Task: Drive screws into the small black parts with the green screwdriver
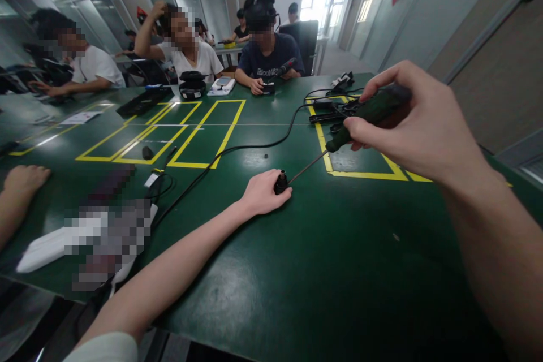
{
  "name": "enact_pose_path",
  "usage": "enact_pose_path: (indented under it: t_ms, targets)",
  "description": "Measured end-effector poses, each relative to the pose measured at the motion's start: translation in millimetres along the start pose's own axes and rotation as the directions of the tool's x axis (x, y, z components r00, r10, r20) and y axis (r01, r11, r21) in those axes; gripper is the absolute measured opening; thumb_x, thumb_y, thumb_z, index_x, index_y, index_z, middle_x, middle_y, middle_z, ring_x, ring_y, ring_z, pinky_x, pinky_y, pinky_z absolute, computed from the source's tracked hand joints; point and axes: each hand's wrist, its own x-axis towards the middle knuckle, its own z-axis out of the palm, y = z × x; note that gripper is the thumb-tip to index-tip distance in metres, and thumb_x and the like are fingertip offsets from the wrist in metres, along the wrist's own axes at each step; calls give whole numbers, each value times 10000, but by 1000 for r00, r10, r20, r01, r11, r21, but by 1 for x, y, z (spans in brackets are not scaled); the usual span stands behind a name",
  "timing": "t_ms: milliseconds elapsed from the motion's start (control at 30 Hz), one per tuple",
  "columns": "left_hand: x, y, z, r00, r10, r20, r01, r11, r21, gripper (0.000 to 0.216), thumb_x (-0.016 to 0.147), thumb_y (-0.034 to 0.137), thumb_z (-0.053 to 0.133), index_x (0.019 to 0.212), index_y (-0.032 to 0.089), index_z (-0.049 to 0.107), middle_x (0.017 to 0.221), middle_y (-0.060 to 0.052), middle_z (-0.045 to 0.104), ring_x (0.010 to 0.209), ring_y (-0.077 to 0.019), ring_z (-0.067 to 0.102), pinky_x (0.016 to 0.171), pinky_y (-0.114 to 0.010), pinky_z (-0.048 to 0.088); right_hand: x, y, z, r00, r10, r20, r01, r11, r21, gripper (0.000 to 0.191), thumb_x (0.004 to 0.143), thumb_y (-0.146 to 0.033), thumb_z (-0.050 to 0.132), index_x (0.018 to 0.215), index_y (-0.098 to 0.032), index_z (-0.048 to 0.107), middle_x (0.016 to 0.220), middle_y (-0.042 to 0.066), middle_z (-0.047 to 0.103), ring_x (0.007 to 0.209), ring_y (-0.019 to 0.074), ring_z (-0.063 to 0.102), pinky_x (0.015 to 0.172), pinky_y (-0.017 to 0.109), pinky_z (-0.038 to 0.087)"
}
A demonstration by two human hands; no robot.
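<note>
My left hand (265, 192) rests on the green tabletop (297, 271), its fingers closed round a small black cylindrical part (280, 182) with a metal tip pointing up. In my right hand (419, 119) is a screwdriver (369, 116) with a dark green handle, tilted down to the left. Its thin shaft reaches the side of the black part near my left thumb. Whether the tip touches the part or sits in it, I cannot tell.
A black cable (254, 147) crosses the table behind my left hand. Yellow tape (365, 175) outlines several rectangles. Black tools (326, 116) lie beyond my right hand. A small dark piece (147, 153) and blurred items lie left. Several people sit opposite; another person's hand (27, 181) rests at far left.
</note>
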Motion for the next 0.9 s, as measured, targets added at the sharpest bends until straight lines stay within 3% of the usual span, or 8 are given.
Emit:
enact_pose_path:
  t_ms: [300, 533, 633, 800, 900]
  targets:
    - [1, -1, 1, 1000, 2, -9, -2, 1000, 25, 175, 950, 353, 629, 855, 213, 584, 898, -39, 696, 835, -226, 672, 760, -337, 505, -2, -3, -2, 989, -149, 18, 150, 988, -38, 270, 865, -430, 713, 746, -220, 592, 601, -29, 516, 515, 111, 473, 514, 301, 346]
    - [0, -2, 2, 1000, 6, -27, -6, 1000, 10, 190, 952, 347, 633, 832, 218, 562, 866, -27, 684, 805, -215, 658, 739, -326, 491, 0, 11, 2, 934, -358, -22, 356, 933, -55, 134, 838, -328, 678, 869, -209, 625, 762, -29, 591, 611, 87, 520, 548, 242, 417]
    - [0, -2, 2, 1000, 7, -24, -6, 1000, 8, 192, 946, 337, 643, 823, 218, 557, 866, -26, 686, 803, -213, 658, 729, -320, 483, 0, 12, 3, 927, -373, -17, 372, 927, -53, 154, 862, -356, 644, 881, -206, 622, 797, -15, 607, 625, 89, 525, 548, 240, 420]
    - [0, -1, 1, 1000, 10, -24, -10, 1000, 8, 184, 937, 325, 641, 818, 215, 554, 867, -26, 683, 798, -207, 655, 726, -315, 476, 0, 8, 2, 949, -315, -33, 311, 946, -91, 262, 874, -453, 688, 810, -207, 625, 658, -32, 535, 536, 78, 444, 491, 234, 323]
    - [0, -2, 2, 999, 15, -32, -15, 1000, 0, 191, 936, 325, 638, 809, 215, 548, 856, -26, 677, 793, -207, 651, 720, -314, 469, 0, 7, 0, 954, -299, -10, 297, 950, -93, 205, 823, -392, 707, 824, -206, 620, 708, -22, 576, 566, 88, 478, 513, 246, 355]
